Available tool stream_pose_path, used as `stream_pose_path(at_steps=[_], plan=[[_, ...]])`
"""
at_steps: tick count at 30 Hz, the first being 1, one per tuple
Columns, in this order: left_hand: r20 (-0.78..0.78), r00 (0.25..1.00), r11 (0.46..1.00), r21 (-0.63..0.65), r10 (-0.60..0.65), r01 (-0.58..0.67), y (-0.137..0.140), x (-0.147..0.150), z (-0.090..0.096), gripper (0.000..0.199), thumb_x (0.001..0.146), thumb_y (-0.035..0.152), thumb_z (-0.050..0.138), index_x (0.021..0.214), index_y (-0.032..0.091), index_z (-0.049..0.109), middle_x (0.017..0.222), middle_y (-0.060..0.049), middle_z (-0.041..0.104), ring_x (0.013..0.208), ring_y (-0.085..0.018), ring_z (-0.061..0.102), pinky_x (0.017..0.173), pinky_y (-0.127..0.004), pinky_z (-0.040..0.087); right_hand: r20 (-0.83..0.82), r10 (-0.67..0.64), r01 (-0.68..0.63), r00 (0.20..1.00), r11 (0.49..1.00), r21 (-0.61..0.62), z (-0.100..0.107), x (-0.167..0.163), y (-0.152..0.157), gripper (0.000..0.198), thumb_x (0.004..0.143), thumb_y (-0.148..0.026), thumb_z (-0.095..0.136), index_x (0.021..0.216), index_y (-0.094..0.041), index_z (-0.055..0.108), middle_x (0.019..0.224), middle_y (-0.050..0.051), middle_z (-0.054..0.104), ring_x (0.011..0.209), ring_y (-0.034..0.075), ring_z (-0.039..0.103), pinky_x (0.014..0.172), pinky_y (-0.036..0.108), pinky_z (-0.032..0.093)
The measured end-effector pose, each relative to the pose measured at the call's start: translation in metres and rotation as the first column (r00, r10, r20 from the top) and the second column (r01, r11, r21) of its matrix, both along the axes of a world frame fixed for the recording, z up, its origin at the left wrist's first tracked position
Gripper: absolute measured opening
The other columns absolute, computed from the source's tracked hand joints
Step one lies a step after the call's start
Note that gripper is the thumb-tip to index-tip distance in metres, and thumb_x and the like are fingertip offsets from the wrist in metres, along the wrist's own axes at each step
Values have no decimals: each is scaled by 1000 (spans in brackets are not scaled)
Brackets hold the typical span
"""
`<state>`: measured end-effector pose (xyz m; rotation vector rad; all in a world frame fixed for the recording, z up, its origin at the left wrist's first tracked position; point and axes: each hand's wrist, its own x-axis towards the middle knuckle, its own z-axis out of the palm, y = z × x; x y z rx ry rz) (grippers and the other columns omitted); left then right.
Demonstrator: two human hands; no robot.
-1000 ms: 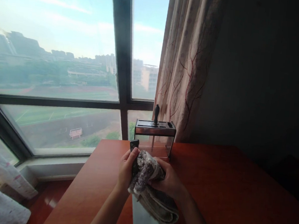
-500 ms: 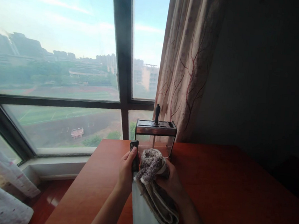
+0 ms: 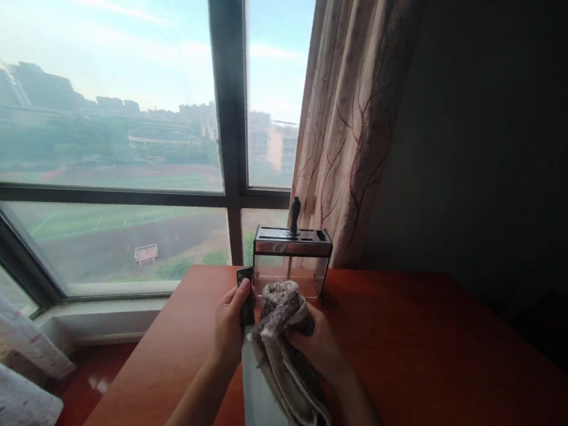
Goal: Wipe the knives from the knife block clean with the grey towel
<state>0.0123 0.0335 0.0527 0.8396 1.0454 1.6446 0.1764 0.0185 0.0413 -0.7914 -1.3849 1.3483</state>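
One broad-bladed knife [image 3: 257, 418] is extending over the red-brown table [image 3: 425, 360], its black handle [image 3: 248, 311] clasped by the left hand [image 3: 230, 322] with the thumb [image 3: 242, 289] along it, its long axis running from that grip back toward the wearer. A folded, fleecy cloth [image 3: 292, 381] is sitting just right of the handle, overlapping the knife in this view; how firmly it is pressing, I cannot tell. The right hand [image 3: 321, 347] is reaching in from the right and gripping the cloth, while a knife block [image 3: 291, 246] is standing beyond both hands.
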Motion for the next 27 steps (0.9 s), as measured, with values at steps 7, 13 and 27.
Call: stream_pose_path(at_steps=[7, 13, 27], plan=[[156, 963, 975, 9, 218, -223, 13, -32, 0, 32, 74, 46, 67, 67, 16, 59, 60, 3, 55, 53, -9, 48, 51, -20, 38, -200, 343, -385, 918, 890, -245, 3, 17, -30, 60, 63, -43, 79, 114, -16, 61, 99, 7, 68, 95, 25, 63, 86, 33, 46], [158, 978, 989, 46, 135, -144, 11, -31, 0, 32, 75, 46, 66, 66, 16, 57, 60, 3, 54, 50, -9, 46, 50, -21, 38, 23, 301, -295, 953, 946, -134, 8, 16, -38, 49, 67, -31, 77, 112, -19, 62, 100, 3, 68, 96, 24, 61, 84, 32, 47], [94, 993, 997, -16, 71, -70, 0, -2, -1, 38, 73, 50, 66, 61, 16, 56, 55, 3, 52, 51, -11, 49, 53, -22, 41, 226, -96, 86, 969, 995, 56, 7, -13, -18, 30, 81, -27, 62, 110, -20, 60, 100, 4, 71, 94, 23, 65, 82, 33, 49]])
